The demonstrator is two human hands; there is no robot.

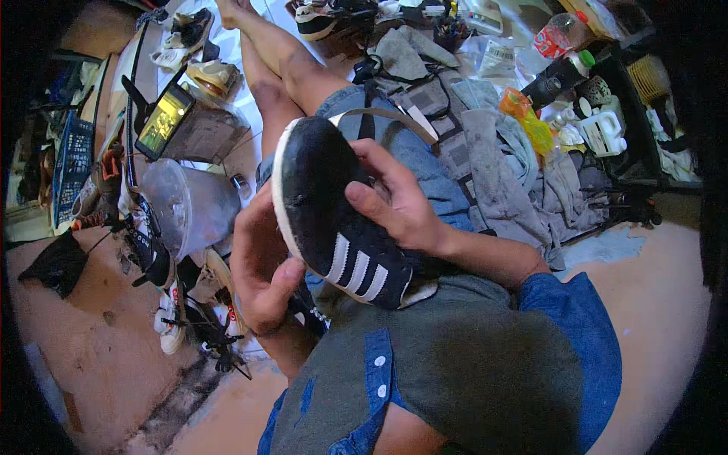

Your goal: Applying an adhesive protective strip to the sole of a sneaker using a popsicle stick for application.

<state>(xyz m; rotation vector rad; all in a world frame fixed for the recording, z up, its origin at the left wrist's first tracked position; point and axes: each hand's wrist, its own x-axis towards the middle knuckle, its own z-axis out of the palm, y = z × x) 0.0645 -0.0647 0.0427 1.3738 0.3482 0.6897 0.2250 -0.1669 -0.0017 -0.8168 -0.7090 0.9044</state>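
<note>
A black sneaker (317,182) with white side stripes and a white sole edge is held up over my lap, its toe pointing away from me. My left hand (262,262) supports it from the sole side, the thumb at the white edge and the other fingers partly hidden behind the shoe. Around the upper near the lace area closes my right hand (398,201), with its thumb pressed on the black material. Just beyond the toe, a thin pale strip (387,115) curves over my denim-covered leg; what it belongs to is unclear.
Left of my legs stand a clear plastic tub (189,208) and a phone (164,121) showing a lit screen. Several shoes lie around, including a white one (171,322). Grey cloths (493,159), a white jug (603,133) and a red-capped bottle (560,36) are to the right.
</note>
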